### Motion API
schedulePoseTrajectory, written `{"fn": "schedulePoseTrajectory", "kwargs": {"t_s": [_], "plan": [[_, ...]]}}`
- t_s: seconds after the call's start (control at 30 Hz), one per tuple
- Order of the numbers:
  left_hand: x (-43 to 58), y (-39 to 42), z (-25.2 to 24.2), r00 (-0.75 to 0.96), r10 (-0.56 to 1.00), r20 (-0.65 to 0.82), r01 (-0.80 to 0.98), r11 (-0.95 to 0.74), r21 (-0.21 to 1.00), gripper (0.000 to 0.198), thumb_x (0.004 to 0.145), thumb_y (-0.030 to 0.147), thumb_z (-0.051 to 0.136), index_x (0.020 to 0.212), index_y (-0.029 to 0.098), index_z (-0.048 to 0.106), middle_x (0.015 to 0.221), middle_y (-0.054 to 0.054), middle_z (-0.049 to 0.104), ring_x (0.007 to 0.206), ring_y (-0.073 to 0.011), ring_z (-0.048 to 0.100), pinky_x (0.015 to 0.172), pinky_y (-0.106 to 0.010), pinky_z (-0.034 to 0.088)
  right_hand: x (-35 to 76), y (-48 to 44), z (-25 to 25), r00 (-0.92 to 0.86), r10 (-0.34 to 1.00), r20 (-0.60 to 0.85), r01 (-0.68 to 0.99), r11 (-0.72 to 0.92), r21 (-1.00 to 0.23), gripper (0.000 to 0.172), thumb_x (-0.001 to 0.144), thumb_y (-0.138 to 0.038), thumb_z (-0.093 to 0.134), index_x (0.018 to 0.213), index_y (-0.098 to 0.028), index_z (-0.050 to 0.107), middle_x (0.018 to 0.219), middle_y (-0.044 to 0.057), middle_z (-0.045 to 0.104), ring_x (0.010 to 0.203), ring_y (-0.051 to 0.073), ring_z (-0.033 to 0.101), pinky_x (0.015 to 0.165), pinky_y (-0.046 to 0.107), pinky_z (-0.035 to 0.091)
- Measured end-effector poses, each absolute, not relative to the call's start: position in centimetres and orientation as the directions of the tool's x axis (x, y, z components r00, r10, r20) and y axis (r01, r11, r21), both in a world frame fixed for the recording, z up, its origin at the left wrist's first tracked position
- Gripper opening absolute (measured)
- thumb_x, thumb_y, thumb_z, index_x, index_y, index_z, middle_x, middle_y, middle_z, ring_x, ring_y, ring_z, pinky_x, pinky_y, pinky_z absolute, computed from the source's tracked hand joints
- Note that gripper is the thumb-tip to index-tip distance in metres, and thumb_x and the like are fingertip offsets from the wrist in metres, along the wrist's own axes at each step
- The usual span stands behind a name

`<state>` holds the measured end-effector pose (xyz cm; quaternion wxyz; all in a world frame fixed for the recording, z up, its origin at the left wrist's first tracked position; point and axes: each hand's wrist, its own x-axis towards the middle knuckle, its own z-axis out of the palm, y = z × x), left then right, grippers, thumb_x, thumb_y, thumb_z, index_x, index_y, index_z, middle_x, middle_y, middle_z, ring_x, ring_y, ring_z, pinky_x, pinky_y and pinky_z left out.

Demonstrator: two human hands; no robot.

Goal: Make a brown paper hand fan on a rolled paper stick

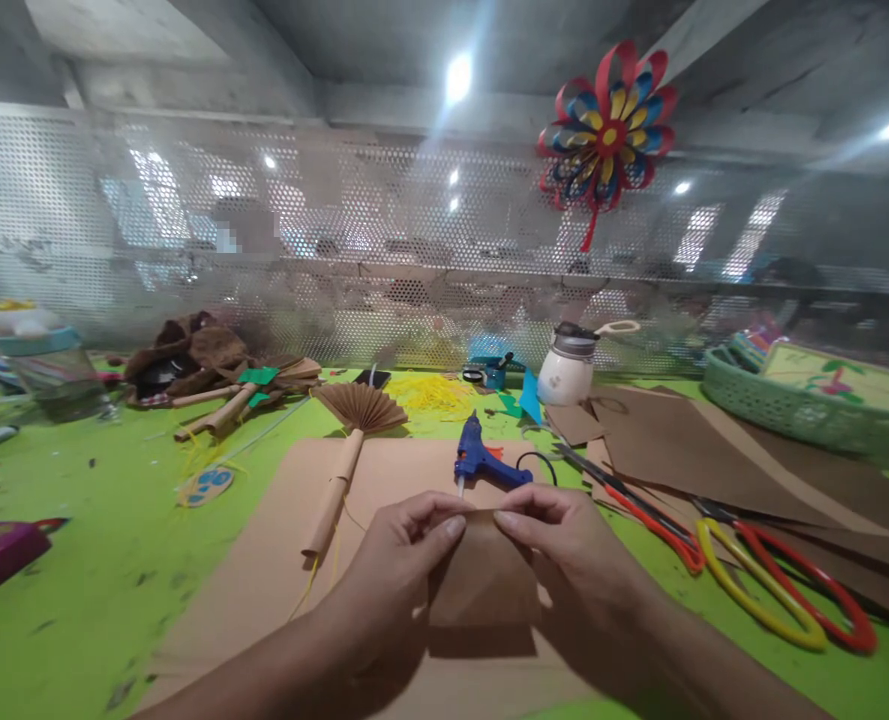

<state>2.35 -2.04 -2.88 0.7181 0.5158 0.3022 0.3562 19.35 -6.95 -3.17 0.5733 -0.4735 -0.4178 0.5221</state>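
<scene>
Between both hands I hold a small piece of brown paper [481, 585] by its far edge. My left hand [410, 545] pinches the left end of that edge between thumb and fingers. At the right end, my right hand [564, 540] grips it the same way. Beneath them lies a large tan paper sheet [249, 560]. A blue glue gun [481, 460] rests just beyond my fingertips, its glue stick pointing towards me. To the left is a pleated paper fan [361, 408] joined to a rolled paper tube [335, 500].
On the right lie red-handled scissors [639, 515], larger yellow-and-red-handled scissors [781, 590] and brown paper sheets [699, 450]. A green basket [774, 400] stands behind. Yellow shreds [433, 395], a white bottle [568, 365] and a jar [50, 375] line the back. A purple object [5, 560] is at left.
</scene>
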Motion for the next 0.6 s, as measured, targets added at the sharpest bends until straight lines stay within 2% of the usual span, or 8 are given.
{"fn": "schedulePoseTrajectory", "kwargs": {"t_s": [0.1, 0.23, 0.47, 0.6], "plan": [[2.29, -2.16, -2.50, 0.557, 0.828, -0.067, -0.219, 0.224, 0.950, 0.023, 0.068, 0.029, 0.075, 0.084, 0.014, 0.068, 0.074, -0.003, 0.067, 0.068, -0.0159, 0.059, 0.065, -0.026, 0.044, 19.25, -6.91, -3.32, 0.092, 0.996, -0.019, -0.282, 0.008, -0.959, 0.015, 0.066, -0.025, 0.077, 0.072, -0.014, 0.068, 0.059, -0.001, 0.056, 0.053, 0.009, 0.045, 0.053, 0.023, 0.032], [2.39, -2.20, -2.40, 0.553, 0.830, -0.075, -0.232, 0.240, 0.943, 0.019, 0.069, 0.027, 0.074, 0.083, 0.015, 0.070, 0.075, -0.004, 0.068, 0.067, -0.0153, 0.059, 0.064, -0.026, 0.044, 19.11, -6.98, -3.32, 0.098, 0.995, -0.014, -0.309, 0.017, -0.951, 0.012, 0.066, -0.020, 0.077, 0.074, -0.013, 0.070, 0.059, -0.001, 0.058, 0.053, 0.008, 0.046, 0.052, 0.022, 0.034], [2.32, -1.91, -3.23, 0.560, 0.828, -0.015, -0.232, 0.174, 0.957, 0.015, 0.071, 0.026, 0.073, 0.084, 0.019, 0.073, 0.081, -0.004, 0.071, 0.072, -0.0165, 0.061, 0.069, -0.028, 0.045, 19.10, -7.30, -3.44, 0.023, 1.000, 0.006, -0.368, 0.014, -0.930, 0.015, 0.069, -0.019, 0.075, 0.083, -0.014, 0.073, 0.075, 0.005, 0.067, 0.069, 0.016, 0.059, 0.064, 0.028, 0.044], [1.99, -2.04, -2.71, 0.561, 0.828, 0.001, -0.189, 0.127, 0.974, 0.015, 0.070, 0.025, 0.072, 0.084, 0.021, 0.075, 0.083, -0.005, 0.073, 0.072, -0.0177, 0.062, 0.068, -0.028, 0.046, 18.89, -7.61, -3.15, 0.065, 0.998, 0.001, -0.370, 0.025, -0.929, 0.014, 0.068, -0.018, 0.075, 0.081, -0.016, 0.073, 0.076, 0.005, 0.068, 0.070, 0.016, 0.060, 0.065, 0.029, 0.045]]}}
